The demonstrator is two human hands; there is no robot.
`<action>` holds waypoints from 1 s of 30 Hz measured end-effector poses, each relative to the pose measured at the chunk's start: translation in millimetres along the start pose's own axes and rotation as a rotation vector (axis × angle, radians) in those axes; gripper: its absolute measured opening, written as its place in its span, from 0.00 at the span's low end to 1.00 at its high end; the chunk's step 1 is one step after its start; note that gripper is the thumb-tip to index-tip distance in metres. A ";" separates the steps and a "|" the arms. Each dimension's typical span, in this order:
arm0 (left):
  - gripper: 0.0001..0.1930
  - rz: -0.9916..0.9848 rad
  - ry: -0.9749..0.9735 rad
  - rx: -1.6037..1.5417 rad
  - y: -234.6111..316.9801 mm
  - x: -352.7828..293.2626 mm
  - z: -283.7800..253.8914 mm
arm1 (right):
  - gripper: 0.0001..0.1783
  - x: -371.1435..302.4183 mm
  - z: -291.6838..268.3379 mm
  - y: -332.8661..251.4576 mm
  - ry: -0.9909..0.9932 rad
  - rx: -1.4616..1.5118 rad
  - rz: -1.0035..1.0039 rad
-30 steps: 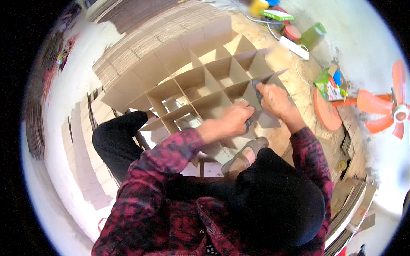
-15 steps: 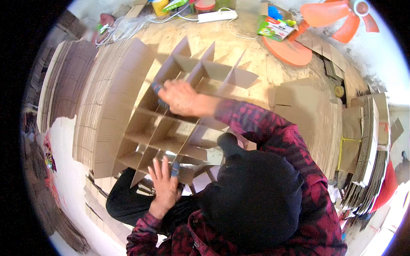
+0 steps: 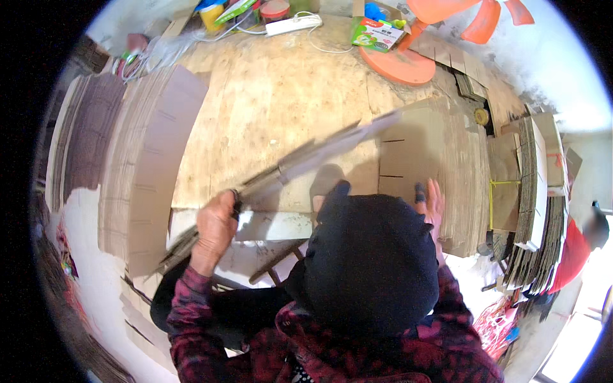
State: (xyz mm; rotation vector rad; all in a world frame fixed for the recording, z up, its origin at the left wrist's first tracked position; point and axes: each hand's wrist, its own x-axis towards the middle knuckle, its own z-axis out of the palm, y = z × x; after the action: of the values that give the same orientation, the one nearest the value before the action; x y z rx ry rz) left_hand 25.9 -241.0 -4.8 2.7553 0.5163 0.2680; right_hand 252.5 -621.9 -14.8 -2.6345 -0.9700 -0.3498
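My left hand (image 3: 216,223) is closed round the near part of a cardboard divider (image 3: 306,156), folded flat into a long narrow bundle. The bundle slants over the table from my left knee up to the far right, its upper end blurred by motion. Fingers stretched out, my right hand (image 3: 435,205) lies at the near part of the right stack of slotted cardboard sheets (image 3: 415,150); my head hides part of that hand. I cannot tell how firmly it touches the stack. Dark coverings show on some fingertips.
Another stack of cardboard strips (image 3: 153,166) stands on the left of the wooden table (image 3: 255,96). At the back are a white power strip (image 3: 294,24), a small box (image 3: 378,35) and an orange fan (image 3: 399,64). A person in red (image 3: 568,258) is beyond bundled cardboard (image 3: 533,249) at right.
The divider was an opened grid under both hands; now it is folded flat in my left hand. My right hand has moved from the grid to the right stack.
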 end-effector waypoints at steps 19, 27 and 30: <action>0.26 -1.036 0.921 0.685 -99.2 -341.0 -227.3 | 0.22 -5.5 50.4 48.9 -0.203 0.230 0.411; 0.26 -1.568 0.259 0.433 -222.1 -465.4 -99.7 | 0.21 5.4 34.5 59.5 -0.173 0.874 0.802; 0.24 -1.187 0.371 0.430 -264.8 -367.9 -114.4 | 0.21 22.7 20.0 42.6 -0.123 1.148 0.853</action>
State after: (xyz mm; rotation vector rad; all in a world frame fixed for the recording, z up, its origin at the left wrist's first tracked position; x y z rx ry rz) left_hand -423.4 -115.2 -35.4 2.1995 2.3359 0.3722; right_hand 299.8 -632.0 -34.4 -1.7188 0.0720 0.4550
